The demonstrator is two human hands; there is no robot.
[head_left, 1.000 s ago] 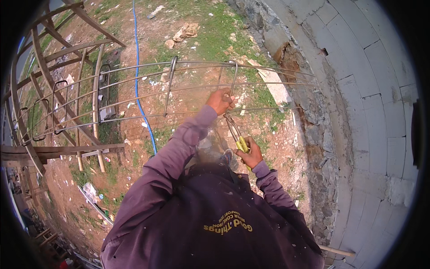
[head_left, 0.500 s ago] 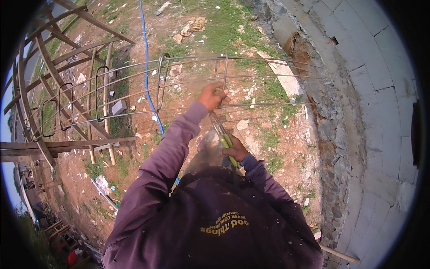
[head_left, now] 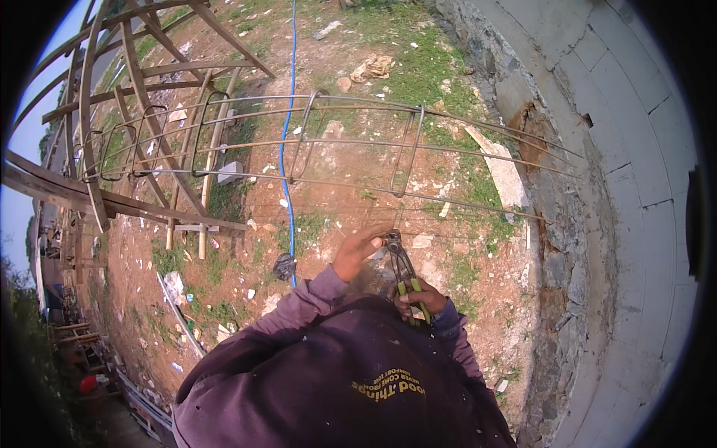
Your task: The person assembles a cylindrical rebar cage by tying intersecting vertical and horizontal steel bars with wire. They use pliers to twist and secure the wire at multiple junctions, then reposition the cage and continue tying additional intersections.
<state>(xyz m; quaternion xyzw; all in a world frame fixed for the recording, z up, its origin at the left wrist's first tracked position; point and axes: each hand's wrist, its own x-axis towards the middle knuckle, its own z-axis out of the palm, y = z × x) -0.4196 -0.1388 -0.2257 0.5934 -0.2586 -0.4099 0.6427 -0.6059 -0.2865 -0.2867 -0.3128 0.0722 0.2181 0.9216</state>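
Note:
My right hand [head_left: 424, 297] grips the green handles of a pair of pincers [head_left: 404, 263] in front of my body, with the dark jaws pointing away from me. Close beside the jaws is my left hand [head_left: 354, 255], its thumb and forefinger drawn together. Whatever may be between those fingers is too small to make out. Beyond both hands, a rebar cage [head_left: 358, 142] of long thin bars runs across the view. Rectangular stirrups hang around the bars, one stirrup [head_left: 413, 151] just past the pincers. Neither hand touches the cage.
At left, a timber frame [head_left: 142, 89] stands around the cage's far end. A blue hose [head_left: 283, 160] crosses the ground under the bars. Along the right runs a block wall [head_left: 627, 194] with a rough stone footing. A pale board [head_left: 499, 173] lies beside it.
My left hand has come back from the bars toward my body, beside the jaws. The pincers have moved slightly right and nearer to me, and the view has shifted.

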